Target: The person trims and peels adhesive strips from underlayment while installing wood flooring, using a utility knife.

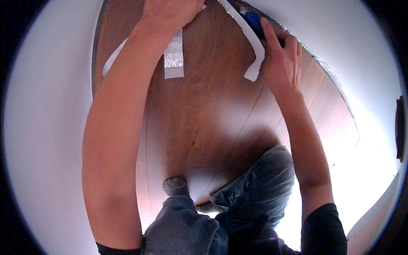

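Note:
My right hand (284,63) is closed round a dark blue tool (253,20) low against the floor's far right edge, by the white wall. Its working end is hard to make out. Beside this hand a white curved strip (248,36) runs down from the top of the view. My left hand (172,10) reaches to the top of the view, where its fingers are partly cut off. A bit of something pale shows at its fingertips. Below the left wrist lies a silver foil strip (173,57) with a paler end. Another pale strip (112,57) sticks out beyond the left forearm.
Dark brown wood-look planks (199,106) cover the floor. White walls (46,127) rise on both sides, and silvery foil (331,74) shows along the right floor edge. My jeans-clad knee (272,170) and a socked foot (175,186) are at the bottom.

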A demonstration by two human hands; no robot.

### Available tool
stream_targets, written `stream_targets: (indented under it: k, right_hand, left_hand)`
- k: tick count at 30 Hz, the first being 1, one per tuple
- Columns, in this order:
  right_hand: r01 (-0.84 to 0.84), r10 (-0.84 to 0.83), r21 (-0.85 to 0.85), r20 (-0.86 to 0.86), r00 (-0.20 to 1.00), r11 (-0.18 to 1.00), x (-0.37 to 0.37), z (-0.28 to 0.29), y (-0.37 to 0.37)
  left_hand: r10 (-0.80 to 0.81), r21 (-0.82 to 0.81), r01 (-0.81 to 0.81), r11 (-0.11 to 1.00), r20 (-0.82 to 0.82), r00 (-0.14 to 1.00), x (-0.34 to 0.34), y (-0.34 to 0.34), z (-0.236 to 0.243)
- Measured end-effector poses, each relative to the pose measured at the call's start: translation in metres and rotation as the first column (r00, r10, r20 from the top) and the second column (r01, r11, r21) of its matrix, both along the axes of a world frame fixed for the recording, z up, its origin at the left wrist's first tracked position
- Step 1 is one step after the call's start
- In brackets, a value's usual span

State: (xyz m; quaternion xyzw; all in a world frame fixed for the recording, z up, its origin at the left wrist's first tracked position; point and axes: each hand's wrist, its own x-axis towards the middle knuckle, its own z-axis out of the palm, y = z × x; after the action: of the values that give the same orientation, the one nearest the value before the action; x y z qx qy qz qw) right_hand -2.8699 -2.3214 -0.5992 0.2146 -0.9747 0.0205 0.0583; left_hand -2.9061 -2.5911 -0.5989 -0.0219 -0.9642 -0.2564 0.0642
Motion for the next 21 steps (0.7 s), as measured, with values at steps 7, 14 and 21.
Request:
stream_targets:
  k: [7, 14, 21]
  right_hand:
    - [-0.022, 0.022, -0.014, -0.023, 1.000, 1.000, -0.001, 0.000, 0.068]
    - [0.046, -0.046, 0.029, -0.001, 0.999, 0.999, 0.001, -0.011, 0.138]
    - [0.094, -0.094, 0.041, 0.005, 0.996, 0.995, 0.013, -0.033, 0.229]
  left_hand:
    - [-0.025, 0.014, 0.025, 1.000, 0.048, 0.999, -0.006, 0.006, -0.007]
    - [-0.107, 0.017, 0.107, 0.994, -0.033, 0.994, -0.011, 0.013, -0.019]
    - [-0.170, 0.124, 0.188, 0.974, -0.140, 0.976, -0.008, 0.014, -0.038]
